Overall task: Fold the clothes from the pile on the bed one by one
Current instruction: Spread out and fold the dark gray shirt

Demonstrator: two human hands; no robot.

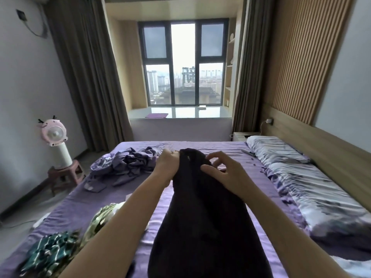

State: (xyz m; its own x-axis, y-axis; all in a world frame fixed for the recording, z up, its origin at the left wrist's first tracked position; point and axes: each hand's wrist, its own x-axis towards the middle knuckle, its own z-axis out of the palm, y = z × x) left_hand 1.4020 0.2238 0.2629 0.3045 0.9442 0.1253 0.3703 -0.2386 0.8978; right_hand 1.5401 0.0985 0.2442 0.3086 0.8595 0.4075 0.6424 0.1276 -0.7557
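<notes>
Both hands hold a dark garment (202,213) up over the purple bed sheet (218,146), and the cloth hangs from its raised top edge down toward the camera, widening as it falls. The left hand (167,163) grips the garment's upper left edge: its fingers are curled over the cloth, with the fabric bunched against the palm side, so the fingertips themselves are hidden. The right hand (222,170) meets the upper right edge, where its thumb (206,168) presses into a fold of the cloth; the index finger arches above the fabric and the other fingers are loosely bent just beside it, so the pinch seems to sit between thumb and the inner fingers. The top of the garment rises as a rounded hump between the two hands. To the left on the bed lies a rumpled heap of lilac clothes (128,164), well apart from the hands. Near the lower left corner lies a green patterned garment (52,252). A pale floral pillow (275,149) and a matching quilt (321,199) lie along the right side.
</notes>
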